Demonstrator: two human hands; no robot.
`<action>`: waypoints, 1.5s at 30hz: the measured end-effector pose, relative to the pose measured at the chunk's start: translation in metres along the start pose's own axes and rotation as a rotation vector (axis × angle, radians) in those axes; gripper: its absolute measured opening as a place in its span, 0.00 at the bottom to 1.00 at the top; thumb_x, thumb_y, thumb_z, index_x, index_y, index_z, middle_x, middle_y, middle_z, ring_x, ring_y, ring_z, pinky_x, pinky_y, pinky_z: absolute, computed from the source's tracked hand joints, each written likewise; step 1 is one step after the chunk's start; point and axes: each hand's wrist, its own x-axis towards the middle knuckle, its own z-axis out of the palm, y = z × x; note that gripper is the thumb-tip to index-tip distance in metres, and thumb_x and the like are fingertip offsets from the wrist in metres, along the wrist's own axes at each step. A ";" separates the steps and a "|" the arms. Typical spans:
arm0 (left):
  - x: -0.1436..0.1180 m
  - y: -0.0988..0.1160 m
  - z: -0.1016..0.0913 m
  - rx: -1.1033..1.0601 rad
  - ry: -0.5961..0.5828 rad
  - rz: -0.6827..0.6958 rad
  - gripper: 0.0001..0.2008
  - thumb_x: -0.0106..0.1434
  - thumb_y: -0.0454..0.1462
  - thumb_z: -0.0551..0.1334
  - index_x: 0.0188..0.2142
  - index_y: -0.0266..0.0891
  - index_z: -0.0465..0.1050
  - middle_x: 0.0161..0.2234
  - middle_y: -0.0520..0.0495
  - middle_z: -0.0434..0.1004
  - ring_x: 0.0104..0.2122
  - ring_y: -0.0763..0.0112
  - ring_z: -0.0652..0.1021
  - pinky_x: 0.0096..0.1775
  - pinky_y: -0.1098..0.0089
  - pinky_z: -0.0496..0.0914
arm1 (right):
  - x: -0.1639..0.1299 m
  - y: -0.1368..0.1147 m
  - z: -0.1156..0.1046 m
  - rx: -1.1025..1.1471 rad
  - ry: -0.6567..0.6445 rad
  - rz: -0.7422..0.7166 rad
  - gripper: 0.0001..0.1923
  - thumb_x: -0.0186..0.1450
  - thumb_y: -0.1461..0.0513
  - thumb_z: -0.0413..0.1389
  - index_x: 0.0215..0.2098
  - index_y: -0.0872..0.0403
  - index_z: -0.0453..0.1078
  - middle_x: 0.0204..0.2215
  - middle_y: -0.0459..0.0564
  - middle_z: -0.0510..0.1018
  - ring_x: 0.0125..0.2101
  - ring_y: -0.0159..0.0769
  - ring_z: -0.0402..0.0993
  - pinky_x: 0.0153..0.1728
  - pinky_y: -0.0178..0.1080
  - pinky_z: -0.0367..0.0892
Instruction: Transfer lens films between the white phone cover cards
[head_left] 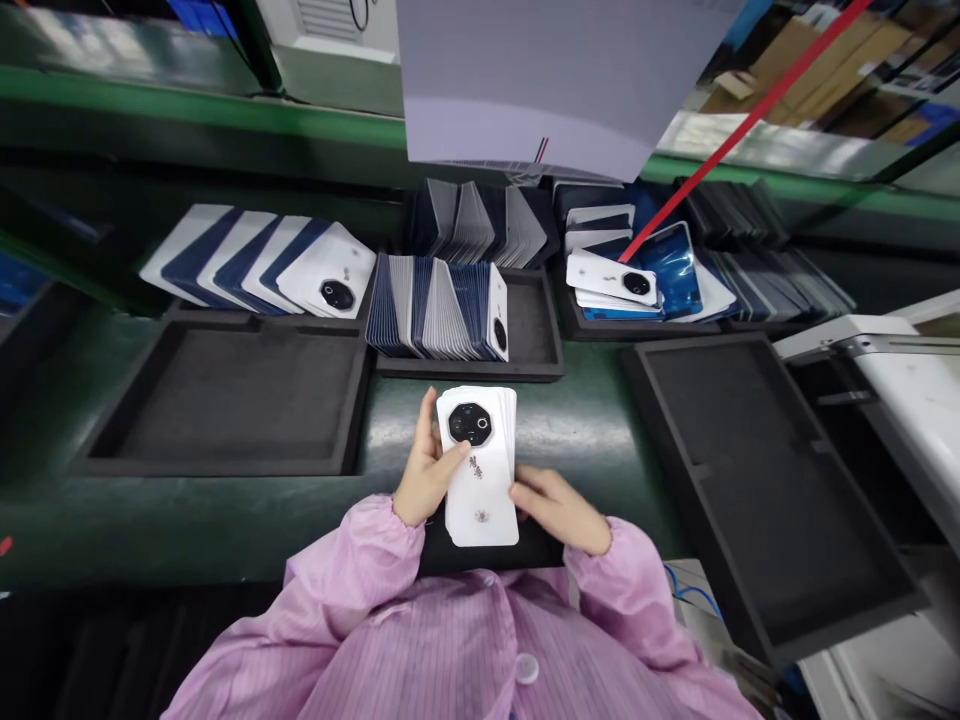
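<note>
Pink fabric of a striped smock (442, 650) fills the foreground, its gathered cuffs reaching toward the near edge of a dark green desk (581, 400). Above the desk's far edge hangs a pale grey sheet (532, 80) with a red strap (750, 115) slanting down beside it. At the desk's right-hand side a black tray (772, 480) lies askew, while another dark tray (262, 390) sits toward the left, its long side roughly parallel to the near edge. Between them, farther back, a middle tray (534, 310) carries a tight row of upright panels (435, 310), white and dark blue; a looser fan of panels (255, 260) leans behind the left tray's far edge, and a mixed pile (611, 285) rests toward the desk's far right corner. Over the middle of the near edge, a stack of white panels (480, 495) stands in both hands. The left hand (420, 480) clamps its left edge, thumb across the top face; the right hand (562, 510) pinches the lower right edge. Near the stack's upper end shows a black lens cluster (471, 425), with small dark lettering (475, 467) just below.
</note>
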 end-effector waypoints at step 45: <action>-0.013 0.004 0.000 0.208 -0.128 -0.024 0.44 0.58 0.35 0.65 0.67 0.49 0.42 0.65 0.47 0.57 0.62 0.59 0.61 0.62 0.64 0.54 | 0.063 -0.076 -0.019 -0.736 0.187 -0.360 0.06 0.61 0.69 0.54 0.36 0.54 0.68 0.39 0.51 0.74 0.42 0.40 0.71 0.45 0.46 0.69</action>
